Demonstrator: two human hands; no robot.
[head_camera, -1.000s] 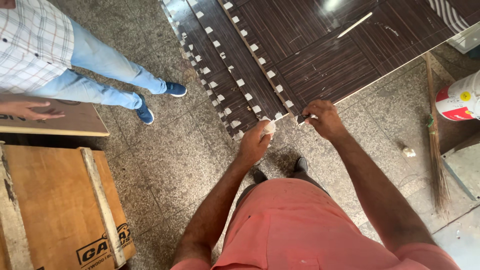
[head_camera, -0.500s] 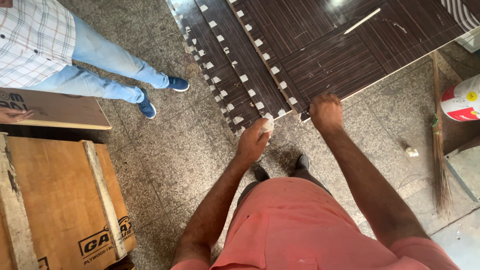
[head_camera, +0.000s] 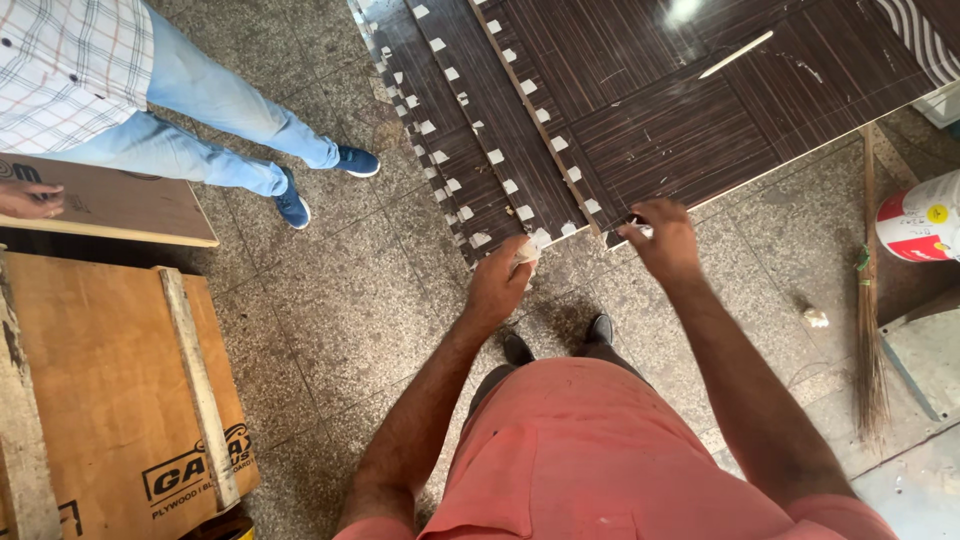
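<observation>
both hands, left hand (head_camera: 497, 288) and right hand (head_camera: 665, 238), touch the dark laminate panel (head_camera: 640, 130) edge.

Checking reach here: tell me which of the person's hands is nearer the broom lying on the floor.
Right. The right hand rests on the edge of the dark laminate panel, well left of the broom in the picture. The left hand, holding a small pale object, is farther off still.

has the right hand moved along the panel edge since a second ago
Yes. The right hand has shifted slightly away from the left hand, rightward along the near edge of the dark panel.
</observation>
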